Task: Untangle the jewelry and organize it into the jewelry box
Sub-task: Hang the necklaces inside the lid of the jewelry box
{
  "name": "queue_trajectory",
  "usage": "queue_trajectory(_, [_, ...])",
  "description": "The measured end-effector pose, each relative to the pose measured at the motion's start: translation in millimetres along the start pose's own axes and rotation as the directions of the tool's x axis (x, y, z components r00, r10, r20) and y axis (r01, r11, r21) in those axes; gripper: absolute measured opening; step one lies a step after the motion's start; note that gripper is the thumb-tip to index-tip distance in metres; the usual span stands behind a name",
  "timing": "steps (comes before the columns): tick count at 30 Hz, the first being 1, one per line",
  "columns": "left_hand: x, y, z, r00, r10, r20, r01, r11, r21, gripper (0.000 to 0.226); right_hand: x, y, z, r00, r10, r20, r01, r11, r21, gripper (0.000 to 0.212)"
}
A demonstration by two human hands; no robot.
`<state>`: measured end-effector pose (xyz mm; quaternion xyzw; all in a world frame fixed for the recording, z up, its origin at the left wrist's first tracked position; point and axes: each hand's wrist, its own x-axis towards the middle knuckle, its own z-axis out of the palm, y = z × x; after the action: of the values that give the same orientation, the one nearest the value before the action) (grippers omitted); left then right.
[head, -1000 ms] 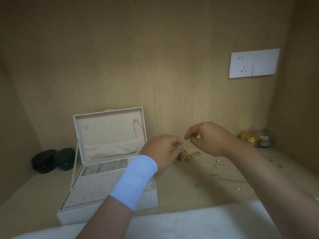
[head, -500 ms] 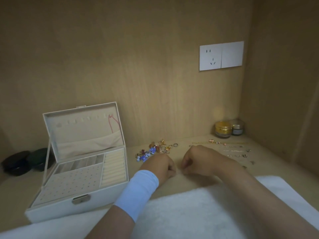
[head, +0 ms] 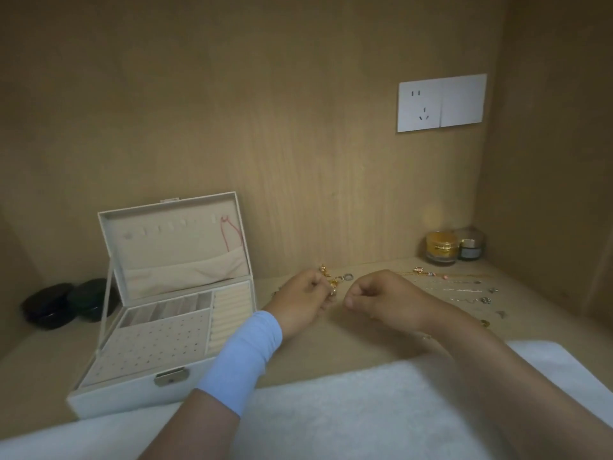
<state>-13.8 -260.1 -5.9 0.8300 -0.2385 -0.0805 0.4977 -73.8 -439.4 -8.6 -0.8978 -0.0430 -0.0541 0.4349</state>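
As left hand (head: 303,298) pinches, knotted gold jewelry (head: 332,284)

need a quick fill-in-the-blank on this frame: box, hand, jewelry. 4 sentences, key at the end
1. The jewelry box stands with its lid ___.
2. A ___ cord hangs inside that lid.
3. The blue wristband sits on the ___ wrist.
4. The left hand holds the jewelry tangle, which lies to the ___ of the box.

Missing words: open; red; left; right.
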Motion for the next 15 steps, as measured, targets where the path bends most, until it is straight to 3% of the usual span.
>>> queue_trajectory(2, [-0.1,9.6,-12.0,0.999,-0.037,-0.033,0.031,0.983,-0.178,0.023,0.7,-12.2,-1.2,1.000,0.006,0.020,-0.009,0.986,0.165,0.016])
queue_trajectory(6, [-5.0,23.3,-42.4,0.998,-0.052,-0.043,0.023,0.858,-0.513,0.017,14.5,-39.9,-0.2,0.998,-0.058,0.022,0.052,0.977,0.206,0.025])
queue_trajectory(9, [-8.4,23.4,-72.0,1.000,0.004,-0.030,-0.023,0.737,-0.676,0.020,27.4,-65.4,4.3,0.995,-0.084,0.044,0.068,0.956,0.285,0.017])
queue_trajectory(12, [-8.7,16.4,-109.5,1.000,0.003,-0.022,-0.017,0.732,-0.681,0.024,41.1,-93.1,13.2,0.990,-0.103,0.099,0.058,0.923,0.381,0.014])
queue_trajectory(15, [-11.7,7.9,-149.3,0.999,-0.010,-0.040,-0.015,0.808,-0.589,0.028,57.1,-113.7,21.6,0.973,-0.163,0.166,0.069,0.884,0.462,0.018])
